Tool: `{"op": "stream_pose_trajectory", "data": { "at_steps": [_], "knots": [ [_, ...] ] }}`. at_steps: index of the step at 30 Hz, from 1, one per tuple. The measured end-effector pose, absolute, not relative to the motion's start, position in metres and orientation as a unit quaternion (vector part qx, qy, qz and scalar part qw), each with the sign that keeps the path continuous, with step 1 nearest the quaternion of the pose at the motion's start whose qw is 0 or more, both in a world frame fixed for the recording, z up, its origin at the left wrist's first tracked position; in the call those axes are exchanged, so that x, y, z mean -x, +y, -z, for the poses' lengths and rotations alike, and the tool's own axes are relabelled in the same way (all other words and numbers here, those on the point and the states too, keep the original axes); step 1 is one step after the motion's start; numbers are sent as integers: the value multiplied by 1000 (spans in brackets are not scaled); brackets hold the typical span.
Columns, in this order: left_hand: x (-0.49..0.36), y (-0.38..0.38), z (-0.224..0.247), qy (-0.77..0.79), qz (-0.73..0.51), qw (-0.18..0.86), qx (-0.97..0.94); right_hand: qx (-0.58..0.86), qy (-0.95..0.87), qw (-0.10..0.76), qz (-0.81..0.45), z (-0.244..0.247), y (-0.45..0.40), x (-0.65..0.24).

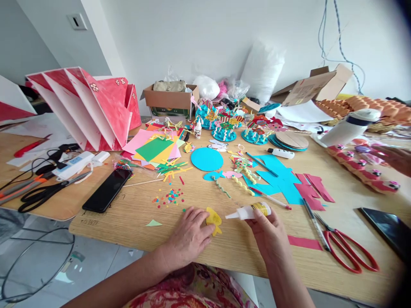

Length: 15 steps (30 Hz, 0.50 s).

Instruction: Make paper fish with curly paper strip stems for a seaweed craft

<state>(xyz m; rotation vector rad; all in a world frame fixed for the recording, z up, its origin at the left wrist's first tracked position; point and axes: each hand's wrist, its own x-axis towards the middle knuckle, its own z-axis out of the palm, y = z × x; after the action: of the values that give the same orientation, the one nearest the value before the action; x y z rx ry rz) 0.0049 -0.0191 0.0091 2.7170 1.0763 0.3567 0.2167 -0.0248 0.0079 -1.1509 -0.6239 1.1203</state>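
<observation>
Cutout (213,217) partly under left hand (190,234), glue bottle (245,212) to the right, disc (207,159) behind.

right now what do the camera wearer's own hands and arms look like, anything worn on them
The left hand and right hand are ungloved; no sleeve, watch or bracelet shows on the visible forearms. Below them is a patterned garment in pinks, reds and yellow-green.

I count one plain yellow paper fish (213,217), two scissors (332,231).
</observation>
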Motion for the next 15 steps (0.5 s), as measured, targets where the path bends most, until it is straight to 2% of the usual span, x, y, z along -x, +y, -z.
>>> {"op": "stream_pose_trajectory", "data": {
  "at_steps": [4,7,12,15],
  "knots": [
    [-5,-19,-6,366,-136,100,-915,493,-240,647,-530,-10,-32,-234],
    [-6,-19,-3,368,-143,101,-913,534,-269,624,-503,-12,-41,-264],
    [-6,-20,0,372,-143,109,-911,686,-355,553,-313,-3,-51,-317],
    [-6,-20,2,372,-150,110,-909,768,-416,442,-202,3,-51,-331]
  ]
}}
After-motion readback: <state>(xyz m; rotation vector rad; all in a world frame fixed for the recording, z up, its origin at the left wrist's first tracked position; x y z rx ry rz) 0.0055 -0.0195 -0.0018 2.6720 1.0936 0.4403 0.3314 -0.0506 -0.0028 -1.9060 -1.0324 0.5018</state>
